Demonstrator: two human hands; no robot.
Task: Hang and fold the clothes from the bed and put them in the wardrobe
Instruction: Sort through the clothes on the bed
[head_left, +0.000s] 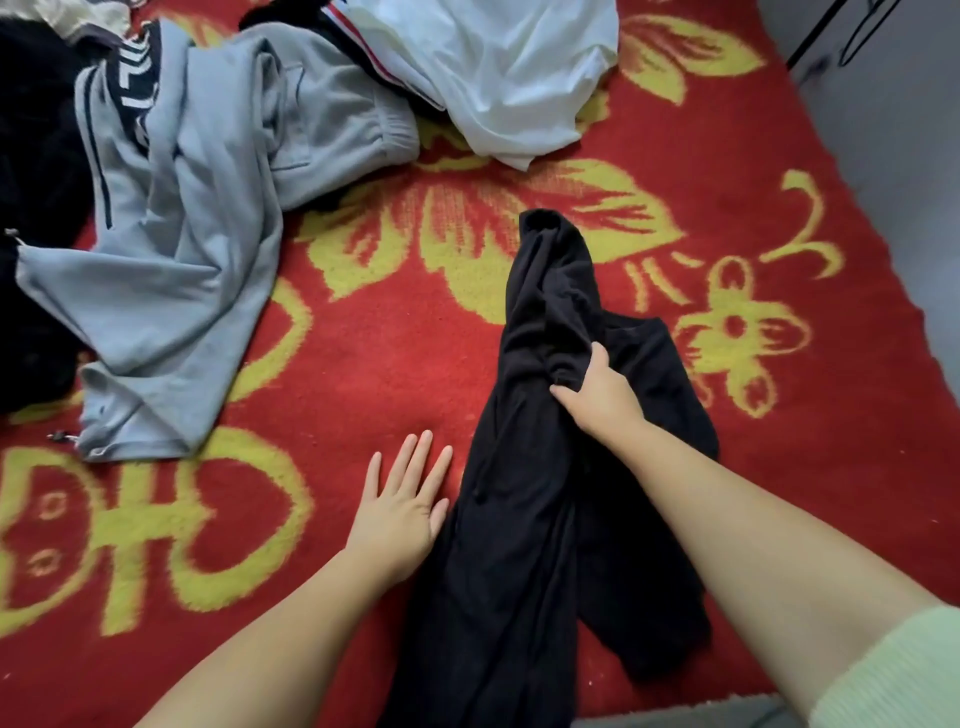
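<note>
A black garment (524, 519) lies stretched lengthwise on the red and yellow bed blanket (395, 353), bunched at its far end. My right hand (597, 389) grips a fold of it near the middle, thumb on top. My left hand (405, 504) lies flat on the blanket with fingers straight, its edge touching the garment's left side. A grey garment with dark stripes (182, 223) sprawls at the left. A white garment (498, 78) lies at the top.
More dark clothes (36, 182) pile at the far left edge. The bed's right edge (909, 291) runs diagonally, with grey floor beyond it. A thin black frame (872, 31) stands at the top right corner.
</note>
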